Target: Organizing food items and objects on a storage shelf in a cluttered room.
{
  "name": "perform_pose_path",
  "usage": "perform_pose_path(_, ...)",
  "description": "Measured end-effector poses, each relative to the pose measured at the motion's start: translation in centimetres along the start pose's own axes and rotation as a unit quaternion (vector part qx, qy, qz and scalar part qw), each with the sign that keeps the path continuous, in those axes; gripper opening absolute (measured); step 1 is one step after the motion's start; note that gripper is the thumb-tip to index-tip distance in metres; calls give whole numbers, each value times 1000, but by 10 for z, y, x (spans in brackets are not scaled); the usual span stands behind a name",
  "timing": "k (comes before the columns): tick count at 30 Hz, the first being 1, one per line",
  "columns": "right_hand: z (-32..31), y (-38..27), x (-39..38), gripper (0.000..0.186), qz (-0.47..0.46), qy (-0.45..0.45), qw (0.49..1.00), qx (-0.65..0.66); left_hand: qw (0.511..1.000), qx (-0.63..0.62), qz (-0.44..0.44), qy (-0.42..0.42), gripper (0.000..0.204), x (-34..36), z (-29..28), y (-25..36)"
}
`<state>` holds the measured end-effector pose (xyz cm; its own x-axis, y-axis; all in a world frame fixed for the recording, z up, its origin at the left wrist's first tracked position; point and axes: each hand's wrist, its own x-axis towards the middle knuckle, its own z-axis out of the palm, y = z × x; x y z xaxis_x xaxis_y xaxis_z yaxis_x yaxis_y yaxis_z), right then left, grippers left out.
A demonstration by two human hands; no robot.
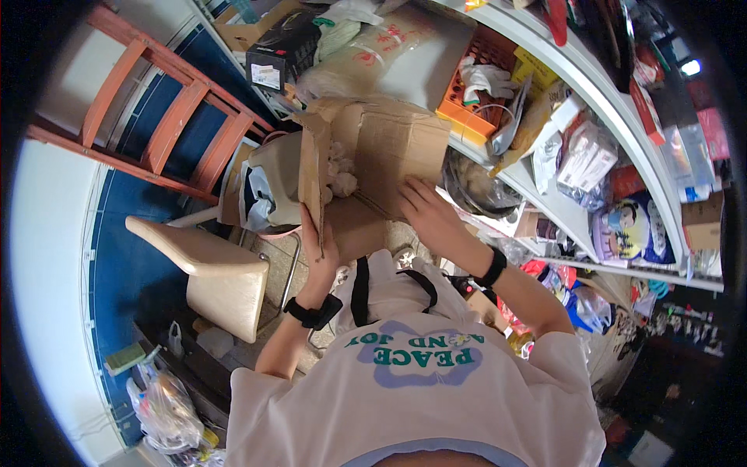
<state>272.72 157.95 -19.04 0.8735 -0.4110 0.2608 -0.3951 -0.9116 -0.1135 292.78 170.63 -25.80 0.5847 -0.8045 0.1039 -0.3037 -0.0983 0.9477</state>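
An open brown cardboard box [395, 152] is held up in front of me, its flaps spread. My left hand [319, 243] grips the lower edge of its left side, thumb and fingers along the cardboard. My right hand [429, 216] has hold of the right side near the bottom corner, fingers laid over the cardboard and the thumb hidden. Inside the box, against its left wall, are several pale, whitish-pink rounded items [341, 176], too unclear to name. Both wrists carry black bands.
A cream padded chair [229, 292] stands to the left, under a reddish wooden ladder [179, 128]. Ahead and to the right runs a loaded white shelf [580, 214] with an orange crate [472, 109] and a black box [282, 53]. Plastic bags [165, 405] lie at lower left.
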Motion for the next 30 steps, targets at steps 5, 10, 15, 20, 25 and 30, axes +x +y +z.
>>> perform_pose_path(5, 32, -19, 27, 31, 123, -93, 988, 30, 997, -17, 56, -48, 69, 6, -3, -17)
perform_pose_path(10, 76, -38, 66, 31, 253, -121, 960, -17, 981, 19, 160, -103, 81, 11, -18, -28)
perform_pose_path(15, 147, -54, 83, 42, 297, -56, 932, 200, 973, -13, 161, -167, 75, 8, -32, -20)
perform_pose_path(20, 109, -83, 115, 38, 389, -112, 906, 124, 977, -21, 111, -180, 70, 15, -54, -45)
perform_pose_path(25, 87, -87, 110, 44, 427, -120, 883, 155, 970, -37, 137, -199, 65, 26, -70, -41)
perform_pose_path(30, 85, -89, 113, 42, 480, -41, 830, 281, 969, -39, 116, -217, 64, 30, -88, -31)
